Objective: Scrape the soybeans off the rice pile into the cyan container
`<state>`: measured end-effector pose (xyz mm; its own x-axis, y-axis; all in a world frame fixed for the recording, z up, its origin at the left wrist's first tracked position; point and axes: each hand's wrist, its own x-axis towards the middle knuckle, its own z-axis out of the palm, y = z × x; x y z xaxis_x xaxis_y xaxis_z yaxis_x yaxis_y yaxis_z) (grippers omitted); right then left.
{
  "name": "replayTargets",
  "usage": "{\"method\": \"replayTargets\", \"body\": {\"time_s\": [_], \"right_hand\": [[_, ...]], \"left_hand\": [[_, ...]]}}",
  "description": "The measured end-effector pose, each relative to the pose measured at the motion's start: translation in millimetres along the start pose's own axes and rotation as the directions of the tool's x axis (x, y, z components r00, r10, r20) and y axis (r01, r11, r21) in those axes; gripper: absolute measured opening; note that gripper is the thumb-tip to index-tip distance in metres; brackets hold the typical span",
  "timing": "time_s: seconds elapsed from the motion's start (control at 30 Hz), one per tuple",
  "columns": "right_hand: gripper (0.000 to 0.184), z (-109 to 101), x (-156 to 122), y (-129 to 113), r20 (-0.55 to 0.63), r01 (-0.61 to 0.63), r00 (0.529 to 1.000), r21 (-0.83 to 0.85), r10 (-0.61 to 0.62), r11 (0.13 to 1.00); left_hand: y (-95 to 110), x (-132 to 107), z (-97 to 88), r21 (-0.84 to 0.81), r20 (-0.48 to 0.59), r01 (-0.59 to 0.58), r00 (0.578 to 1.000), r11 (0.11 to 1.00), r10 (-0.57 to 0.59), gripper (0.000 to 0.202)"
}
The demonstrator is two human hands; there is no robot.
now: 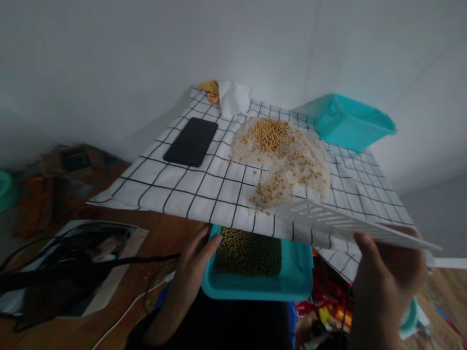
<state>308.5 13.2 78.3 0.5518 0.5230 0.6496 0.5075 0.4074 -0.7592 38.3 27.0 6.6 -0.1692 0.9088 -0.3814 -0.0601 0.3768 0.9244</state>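
My left hand [193,265] grips the left rim of a teal tray [292,282] full of greenish beans [250,253], held just under the near edge of a table covered by a black-and-white checked cloth [189,187]. My right hand [386,279] holds a flat white slotted plastic piece [350,221] at the cloth's near right edge. A heap of white rice mixed with yellow soybeans [282,155] is spread over the cloth, its near end close to the slotted piece.
A black phone [191,141] lies on the cloth to the left of the heap. A teal tub [350,121] stands at the far right, crumpled white and orange cloth [228,97] at the back. Cables and dark clutter [73,262] cover the floor on the left.
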Motion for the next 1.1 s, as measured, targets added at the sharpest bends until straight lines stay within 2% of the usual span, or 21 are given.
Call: {"method": "replayTargets", "body": {"time_s": [0.17,0.3,0.4,0.53,0.63,0.73,0.83,0.93,1.1], "right_hand": [[0.027,-6,-4,-11,0.036,-0.108,0.993,-0.082,0.111,0.991],[0.028,-11,-5,-12,0.030,-0.133,0.990,-0.109,0.137,0.985],[0.027,-12,-4,-5,0.006,-0.094,0.996,-0.075,0.094,0.993],[0.028,-13,-4,2,0.006,-0.003,1.000,0.016,0.003,1.000],[0.024,-14,-4,1,0.078,0.049,0.995,0.062,-0.054,0.997],[0.020,-16,-4,1,0.177,0.108,0.975,0.151,-0.134,0.983],[0.020,-18,-3,2,0.174,0.139,0.970,0.170,-0.169,0.976],[0.023,-22,-3,4,0.102,0.099,0.989,0.116,-0.111,0.988],[0.027,-31,-7,0,-0.039,-0.113,0.993,-0.118,0.110,0.987]], "left_hand": [[-1,2,1.0,0.009,-0.008,-0.057,0.998,0.998,0.057,0.040],[-4,3,-0.4,0.013,0.000,-0.018,1.000,1.000,0.018,0.046],[-5,3,-1.0,0.012,0.001,0.015,1.000,1.000,-0.015,0.050],[-4,3,-1.0,0.004,0.020,-0.013,1.000,1.000,0.012,0.047],[-4,2,-1.3,0.007,-0.006,0.003,1.000,1.000,-0.003,0.046],[-3,2,-1.1,0.016,0.013,-0.014,1.000,1.000,0.013,0.044],[-2,1,-0.7,0.023,0.016,-0.022,1.000,0.999,0.022,0.045],[0,0,-0.4,0.017,-0.003,-0.015,1.000,1.000,0.015,0.045],[1,0,0.6,0.011,-0.006,-0.039,0.999,0.999,0.039,0.042]]}}
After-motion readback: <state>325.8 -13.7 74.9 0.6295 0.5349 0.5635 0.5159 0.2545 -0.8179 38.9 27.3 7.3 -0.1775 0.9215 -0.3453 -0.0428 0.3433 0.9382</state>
